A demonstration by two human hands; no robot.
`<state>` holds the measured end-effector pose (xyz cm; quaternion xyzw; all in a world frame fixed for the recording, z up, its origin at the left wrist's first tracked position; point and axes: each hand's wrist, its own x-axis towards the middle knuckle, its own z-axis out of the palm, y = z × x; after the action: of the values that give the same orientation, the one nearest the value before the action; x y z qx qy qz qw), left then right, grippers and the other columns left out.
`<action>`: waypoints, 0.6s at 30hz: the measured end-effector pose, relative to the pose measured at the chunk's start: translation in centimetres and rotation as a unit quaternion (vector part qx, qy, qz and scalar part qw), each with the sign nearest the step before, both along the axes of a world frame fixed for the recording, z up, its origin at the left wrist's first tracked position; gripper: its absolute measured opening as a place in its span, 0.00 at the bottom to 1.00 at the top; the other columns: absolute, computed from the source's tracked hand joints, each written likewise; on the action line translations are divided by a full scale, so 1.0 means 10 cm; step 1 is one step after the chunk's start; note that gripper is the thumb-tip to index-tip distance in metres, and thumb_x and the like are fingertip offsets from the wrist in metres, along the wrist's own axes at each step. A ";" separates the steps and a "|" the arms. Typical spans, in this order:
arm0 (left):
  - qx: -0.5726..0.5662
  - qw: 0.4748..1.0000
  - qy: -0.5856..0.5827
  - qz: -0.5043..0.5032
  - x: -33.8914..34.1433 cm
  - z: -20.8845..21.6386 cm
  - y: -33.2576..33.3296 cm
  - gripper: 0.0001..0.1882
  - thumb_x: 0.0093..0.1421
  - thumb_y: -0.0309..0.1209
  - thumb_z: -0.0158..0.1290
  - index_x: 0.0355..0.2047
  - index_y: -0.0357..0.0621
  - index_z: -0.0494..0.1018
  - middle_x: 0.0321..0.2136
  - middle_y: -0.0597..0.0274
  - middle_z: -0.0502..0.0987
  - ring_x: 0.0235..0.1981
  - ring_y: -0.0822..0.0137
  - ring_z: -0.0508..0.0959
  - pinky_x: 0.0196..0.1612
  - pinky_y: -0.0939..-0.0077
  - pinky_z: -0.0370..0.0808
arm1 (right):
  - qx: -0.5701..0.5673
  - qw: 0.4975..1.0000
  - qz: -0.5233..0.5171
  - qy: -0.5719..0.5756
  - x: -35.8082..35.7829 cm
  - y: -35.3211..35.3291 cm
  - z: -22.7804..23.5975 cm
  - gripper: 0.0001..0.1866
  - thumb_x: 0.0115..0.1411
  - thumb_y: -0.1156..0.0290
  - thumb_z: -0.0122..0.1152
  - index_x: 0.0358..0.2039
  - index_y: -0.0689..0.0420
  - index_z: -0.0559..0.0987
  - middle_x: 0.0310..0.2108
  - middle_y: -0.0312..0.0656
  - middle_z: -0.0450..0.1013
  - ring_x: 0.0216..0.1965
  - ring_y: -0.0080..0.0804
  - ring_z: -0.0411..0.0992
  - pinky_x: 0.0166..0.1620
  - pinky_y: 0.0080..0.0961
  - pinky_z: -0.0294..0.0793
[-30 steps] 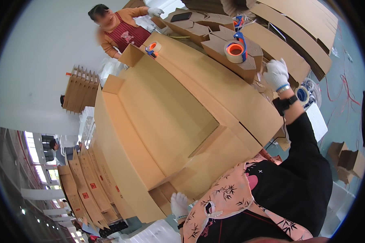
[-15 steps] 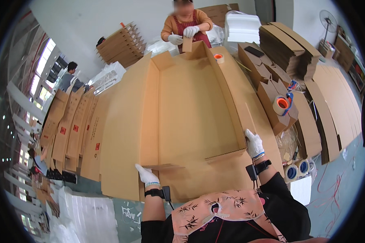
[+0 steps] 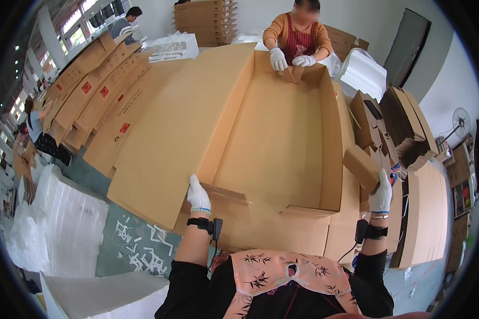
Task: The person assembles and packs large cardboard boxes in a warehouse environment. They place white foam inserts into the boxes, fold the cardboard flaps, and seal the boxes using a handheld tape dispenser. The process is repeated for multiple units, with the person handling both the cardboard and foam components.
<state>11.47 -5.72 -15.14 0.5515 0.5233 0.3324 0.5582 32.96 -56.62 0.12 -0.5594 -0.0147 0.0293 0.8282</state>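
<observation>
A large open cardboard box [image 3: 274, 127] lies before me, its near flaps standing partly turned in. My left hand [image 3: 198, 198], in a white knitted glove, grips the side wall at the near left corner. At the right, outside the box wall, my gloved right hand [image 3: 380, 195] is closed around the near end of a small folded cardboard piece [image 3: 361, 166], which is tilted. Across the box a co-worker's two gloved hands [image 3: 290, 60] hold another folded cardboard piece [image 3: 294, 74] at the far end wall.
Stacks of folded cardboard [image 3: 410, 125] and small cardboard pieces [image 3: 366, 122] stand on the right. Large printed cardboard sheets [image 3: 98, 87] lean at the left. White foam blocks [image 3: 72, 218] and foam scraps [image 3: 143, 250] are on the floor. A standing fan [image 3: 461, 121] is at the far right.
My right hand has left the box's near right corner, moved right and taken hold of a small cardboard piece. The co-worker's piece is lower, inside the far end. My view has shifted.
</observation>
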 end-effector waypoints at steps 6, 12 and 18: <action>-0.006 1.000 0.020 -0.007 -0.03 0.07 0.01 0.43 0.68 0.61 0.42 0.55 0.25 0.73 0.57 0.37 0.75 0.60 0.46 0.72 0.64 0.62 0.65 | -0.348 0.920 0.151 -0.093 0.18 1.75 0.15 0.18 0.70 0.63 0.53 0.50 0.64 0.79 0.45 0.45 0.80 0.46 0.32 0.78 0.48 0.28 0.75; -0.002 0.999 -0.001 -0.048 -0.06 0.21 -0.05 0.43 0.68 0.62 0.42 0.55 0.26 0.73 0.57 0.39 0.75 0.61 0.48 0.72 0.65 0.63 0.63 | -0.505 0.756 0.370 -0.189 -0.51 3.73 -0.21 0.27 0.67 0.47 0.50 0.40 0.62 0.80 0.37 0.53 0.79 0.41 0.45 0.77 0.47 0.34 0.74; -0.052 0.985 -0.146 -0.077 -0.03 0.13 0.00 0.30 0.66 0.47 0.57 0.53 0.29 0.76 0.54 0.49 0.78 0.56 0.61 0.74 0.62 0.70 0.66 | -0.543 0.623 0.551 -0.117 -0.86 4.66 -0.50 0.32 0.65 0.43 0.51 0.38 0.66 0.80 0.36 0.53 0.80 0.33 0.41 0.80 0.40 0.37 0.79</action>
<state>11.18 -5.77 -13.80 0.5055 0.4085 0.3377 0.6809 24.36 -10.06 -4.92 -0.7934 -0.3987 0.4170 0.1939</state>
